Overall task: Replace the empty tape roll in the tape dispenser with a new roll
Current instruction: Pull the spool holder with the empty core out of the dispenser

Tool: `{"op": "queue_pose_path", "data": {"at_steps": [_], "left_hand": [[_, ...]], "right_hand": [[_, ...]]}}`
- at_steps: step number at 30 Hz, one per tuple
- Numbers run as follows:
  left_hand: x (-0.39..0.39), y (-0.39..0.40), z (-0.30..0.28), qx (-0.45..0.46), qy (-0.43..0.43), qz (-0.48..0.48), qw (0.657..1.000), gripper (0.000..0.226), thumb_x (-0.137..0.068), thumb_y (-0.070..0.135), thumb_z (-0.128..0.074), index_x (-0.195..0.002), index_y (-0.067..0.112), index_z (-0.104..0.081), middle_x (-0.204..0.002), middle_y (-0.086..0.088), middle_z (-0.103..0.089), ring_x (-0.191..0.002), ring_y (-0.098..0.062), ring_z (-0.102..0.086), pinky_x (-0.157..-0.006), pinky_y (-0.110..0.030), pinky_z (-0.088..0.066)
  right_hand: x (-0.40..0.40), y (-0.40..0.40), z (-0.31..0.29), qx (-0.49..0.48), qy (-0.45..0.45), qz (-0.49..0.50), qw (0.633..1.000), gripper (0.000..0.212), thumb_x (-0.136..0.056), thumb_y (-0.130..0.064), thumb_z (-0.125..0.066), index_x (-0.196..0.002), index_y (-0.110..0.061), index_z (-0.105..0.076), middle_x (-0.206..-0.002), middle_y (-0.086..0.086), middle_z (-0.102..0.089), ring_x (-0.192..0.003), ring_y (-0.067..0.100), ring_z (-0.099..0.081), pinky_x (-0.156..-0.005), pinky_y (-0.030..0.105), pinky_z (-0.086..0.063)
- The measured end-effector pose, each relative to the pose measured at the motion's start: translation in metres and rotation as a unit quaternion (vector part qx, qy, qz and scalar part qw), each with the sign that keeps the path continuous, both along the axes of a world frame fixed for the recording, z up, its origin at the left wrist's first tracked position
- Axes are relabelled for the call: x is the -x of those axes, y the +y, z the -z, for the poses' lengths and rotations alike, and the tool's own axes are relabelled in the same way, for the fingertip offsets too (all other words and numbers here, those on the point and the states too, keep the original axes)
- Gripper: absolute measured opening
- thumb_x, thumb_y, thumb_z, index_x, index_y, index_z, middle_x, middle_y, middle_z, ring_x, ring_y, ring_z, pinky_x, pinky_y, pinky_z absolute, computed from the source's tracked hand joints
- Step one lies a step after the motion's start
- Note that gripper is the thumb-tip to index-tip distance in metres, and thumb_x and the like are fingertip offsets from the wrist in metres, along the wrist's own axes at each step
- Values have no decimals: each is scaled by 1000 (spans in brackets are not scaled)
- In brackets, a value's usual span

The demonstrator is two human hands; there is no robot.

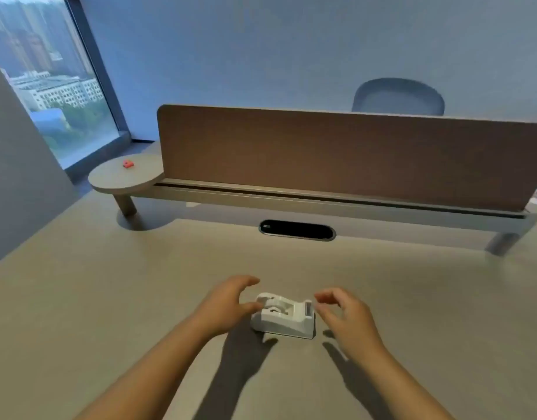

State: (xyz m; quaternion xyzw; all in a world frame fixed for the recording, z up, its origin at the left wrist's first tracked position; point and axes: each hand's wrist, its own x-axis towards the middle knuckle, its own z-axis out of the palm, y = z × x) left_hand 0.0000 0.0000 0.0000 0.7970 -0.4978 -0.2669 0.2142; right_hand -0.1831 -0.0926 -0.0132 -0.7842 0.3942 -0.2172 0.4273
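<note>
Right now a white tape dispenser (284,317) sits on the tan desk (109,298), between two hands. Fingers of the left hand (228,304) are spread, the thumb touching its end. Beside it, the right hand (344,316) hovers loosely curled, holding nothing.

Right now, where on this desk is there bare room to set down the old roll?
Bare desk left of the left hand, right of the right hand, and between the tape dispenser and the cable slot. It is crowded only around the dispenser.
</note>
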Motion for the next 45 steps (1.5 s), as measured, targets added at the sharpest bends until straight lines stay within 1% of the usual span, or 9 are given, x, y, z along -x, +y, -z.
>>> {"op": "queue_pose_path", "data": {"at_steps": [7,13,20,24,32,37,39,42,45], "left_hand": [[-14,-7,51,-37,72,-16,997,63,-80,23,-61,-135,18,-31,-144,-7,-38,-126,-21,-42,-105,-30,-33],[-22,-16,70,0,112,-15,994,59,-75,19,-66,-129,20,-42,-134,-7,-51,-121,-20,-48,-102,-30,-36],[-27,-19,78,25,132,-25,991,54,-71,15,-70,-122,22,-52,-122,-5,-60,-106,-18,-56,-97,-31,-43],[-25,-21,83,47,140,-33,988,55,-71,12,-69,-122,20,-52,-121,-7,-60,-104,-21,-57,-97,-31,-43],[-24,-19,80,20,69,14,997,57,-78,23,-62,-131,22,-40,-133,-6,-53,-118,-22,-49,-102,-33,-38],[-15,-21,65,-30,-36,41,998,66,-82,33,-55,-138,20,-24,-152,-7,-22,-138,-25,-19,-114,-37,-21],[-8,-17,52,42,22,-14,999,62,-82,30,-56,-136,15,-30,-147,-6,-29,-134,-22,-29,-111,-34,-26],[4,-10,34,119,236,-65,962,36,-84,22,-53,-118,10,-53,-108,-1,-59,-96,-12,-56,-86,-25,-45],[14,0,28,138,334,-65,930,16,-84,19,-53,-91,9,-65,-76,2,-63,-65,-3,-57,-68,-20,-48]], "right_hand": [[-36,-4,50,81,99,-9,992,27,-78,-35,-48,-99,-21,-58,-103,-5,-59,-106,18,-42,-80,27,-20],[-55,-7,68,103,97,-28,990,44,-69,-50,-38,-95,-21,-59,-103,-6,-61,-107,16,-41,-80,22,-16],[-62,-8,73,76,67,-14,995,24,-72,-33,-46,-82,-18,-62,-82,-14,-55,-93,14,-44,-81,17,-26],[-65,-5,73,71,54,15,996,7,-78,-13,-57,-81,-14,-64,-72,-28,-42,-81,1,-38,-80,30,-26],[-66,-2,76,72,64,9,995,8,-82,-16,-54,-83,-22,-60,-79,-16,-48,-94,12,-36,-81,29,-24],[-62,-5,60,90,40,23,995,8,-85,-16,-52,-83,-23,-54,-88,-8,-50,-98,16,-36,-78,24,-21],[-57,-2,46,63,-16,10,998,13,-85,-12,-51,-79,-24,-50,-83,-7,-53,-89,16,-46,-72,19,-30],[-49,8,29,-2,-100,0,995,29,-84,-6,-51,-71,-31,-50,-77,-11,-56,-73,2,-54,-63,5,-41],[-42,18,24,4,-117,-18,993,29,-84,-8,-52,-70,-32,-53,-75,-9,-59,-70,-3,-55,-62,6,-43]]}}
